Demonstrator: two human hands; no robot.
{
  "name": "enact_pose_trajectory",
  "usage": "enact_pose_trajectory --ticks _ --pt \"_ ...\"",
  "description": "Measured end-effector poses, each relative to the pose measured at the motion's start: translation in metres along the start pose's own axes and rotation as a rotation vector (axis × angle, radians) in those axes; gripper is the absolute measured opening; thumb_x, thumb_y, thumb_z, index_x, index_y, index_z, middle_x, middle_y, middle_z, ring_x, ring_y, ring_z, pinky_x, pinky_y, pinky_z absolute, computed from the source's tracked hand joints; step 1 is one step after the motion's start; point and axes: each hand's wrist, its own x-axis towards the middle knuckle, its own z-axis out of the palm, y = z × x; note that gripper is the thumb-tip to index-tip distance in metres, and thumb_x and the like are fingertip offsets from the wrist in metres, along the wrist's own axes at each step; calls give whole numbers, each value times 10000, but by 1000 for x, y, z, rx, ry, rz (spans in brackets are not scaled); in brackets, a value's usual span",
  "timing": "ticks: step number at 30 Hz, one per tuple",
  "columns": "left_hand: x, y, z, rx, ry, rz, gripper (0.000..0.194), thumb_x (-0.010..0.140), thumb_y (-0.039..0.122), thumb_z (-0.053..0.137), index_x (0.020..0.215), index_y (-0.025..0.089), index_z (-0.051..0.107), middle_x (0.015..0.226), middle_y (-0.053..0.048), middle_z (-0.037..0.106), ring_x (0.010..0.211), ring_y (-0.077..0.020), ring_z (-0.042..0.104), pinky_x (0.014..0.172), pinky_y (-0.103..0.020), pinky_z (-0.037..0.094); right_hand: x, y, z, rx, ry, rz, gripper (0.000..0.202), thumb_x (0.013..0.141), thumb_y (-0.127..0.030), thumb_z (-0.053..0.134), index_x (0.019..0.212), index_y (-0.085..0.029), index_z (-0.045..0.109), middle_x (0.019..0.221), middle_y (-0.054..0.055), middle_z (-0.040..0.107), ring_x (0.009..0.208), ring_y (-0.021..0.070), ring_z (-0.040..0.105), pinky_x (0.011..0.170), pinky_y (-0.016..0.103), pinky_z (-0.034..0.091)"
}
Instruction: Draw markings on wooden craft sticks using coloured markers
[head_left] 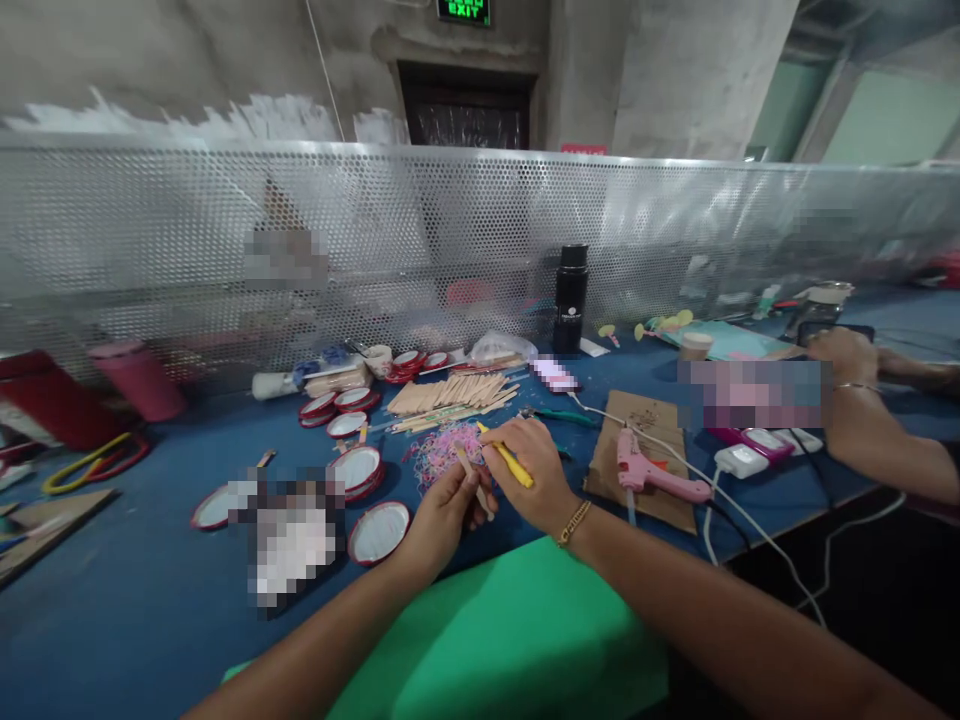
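My left hand (446, 505) is closed around a wooden craft stick (464, 462), which slants up from between the thumb and fingers. A slim yellow pen-like tool (514, 468) is gripped in my right hand (534, 465), its narrow end close to the stick. Just beyond both hands lies a tangle of pink, purple and blue strands (437, 452). A pile of craft sticks (450, 395) spreads out farther back. Left of my left hand rests a round white disc with a red rim (380, 532), and a stack of similar discs (356, 472) sits behind it.
Green cloth (510, 640) covers the near edge. On the right, a pink glue gun (656, 472) lies on cardboard (652, 425) beside white cables. A black bottle (571, 305) stands before the perforated metal screen (337, 230). Another person's hand (844, 360) is at far right.
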Motion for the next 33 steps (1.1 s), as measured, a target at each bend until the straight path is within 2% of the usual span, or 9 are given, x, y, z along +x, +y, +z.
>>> enact_pose_trajectory --ticks 5,12,18,23,27,33 --pt "0 1 2 5 14 -13 411 804 580 602 740 175 578 595 29 605 488 -91 471 493 -215 361 -2 1 0 14 41 -40 152 839 -192 572 986 -201 608 942 42 684 912 195 609 925 385 384" --pt "0 4 4 -10 20 -30 379 755 543 670 750 172 596 601 23 639 493 -95 484 489 -209 354 -2 4 1 15 94 -11 65 851 -179 535 897 -203 575 818 19 670 790 181 607 892 385 398" --pt "-1 7 0 -24 30 -34 396 752 547 670 735 155 615 589 18 625 479 -85 474 480 -200 343 -4 1 5 -12 116 -5 65 829 -148 545 839 -209 566 771 11 648 769 182 599 874 383 415" --pt "-1 5 -4 -40 40 -38 430 754 597 633 719 169 603 624 8 637 488 -94 484 489 -213 352 -3 2 8 -31 134 -64 57 846 -162 562 827 -215 574 731 -8 656 705 162 613 891 393 398" --pt "-2 3 -4 -36 41 -43 439 768 618 593 696 185 595 556 24 588 471 -106 459 468 -221 320 -3 3 9 -37 135 -81 67 824 -152 561 801 -214 575 725 -3 659 707 164 613 881 394 402" --pt "-2 3 -5 -30 10 -49 446 771 611 600 670 177 616 535 26 572 465 -98 441 459 -216 309 -8 0 11 13 124 -41 68 788 -152 572 820 -211 575 726 -4 633 717 175 587 877 406 422"
